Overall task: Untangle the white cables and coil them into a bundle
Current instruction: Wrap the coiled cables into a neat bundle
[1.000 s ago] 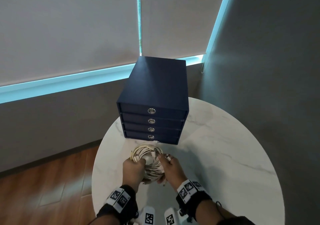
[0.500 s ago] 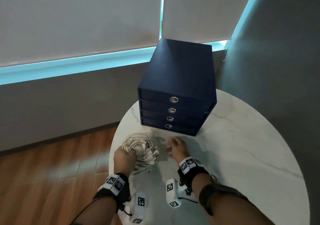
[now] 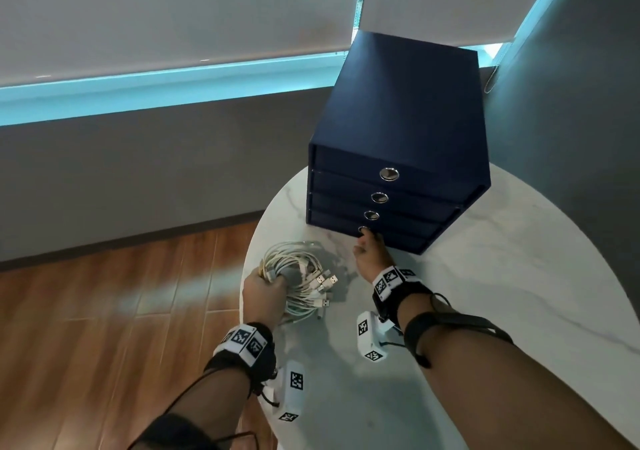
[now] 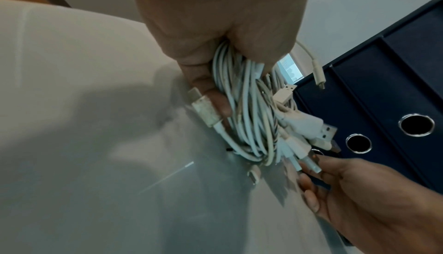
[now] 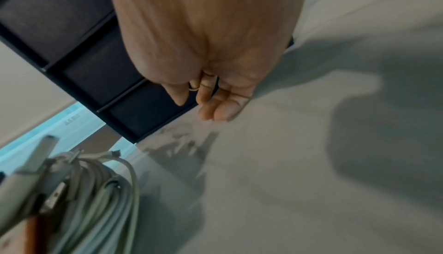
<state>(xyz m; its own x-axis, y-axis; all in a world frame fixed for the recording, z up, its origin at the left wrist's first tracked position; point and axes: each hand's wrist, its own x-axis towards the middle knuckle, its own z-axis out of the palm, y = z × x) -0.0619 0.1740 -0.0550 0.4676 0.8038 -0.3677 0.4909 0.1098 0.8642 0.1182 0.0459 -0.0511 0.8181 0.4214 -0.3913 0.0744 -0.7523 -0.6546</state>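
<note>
A coil of white cables with several USB plugs sticking out hangs just above the left part of the round marble table. My left hand grips the coil on its left side, fingers curled round the strands. My right hand is off the cables and stretched forward to the navy drawer box. Its thumb and a finger pinch the metal ring pull of the bottom drawer, while the other fingers lie fairly straight. The bottom drawer looks closed.
The drawer box has several stacked drawers with ring pulls and stands at the table's far side. The table's left edge lies right under the coil, with wooden floor below. A grey wall stands close on the right.
My right hand let go of the coil and moved forward to the bottom drawer's ring pull. The left hand kept the coil and shifted it left. The head view swung left.
</note>
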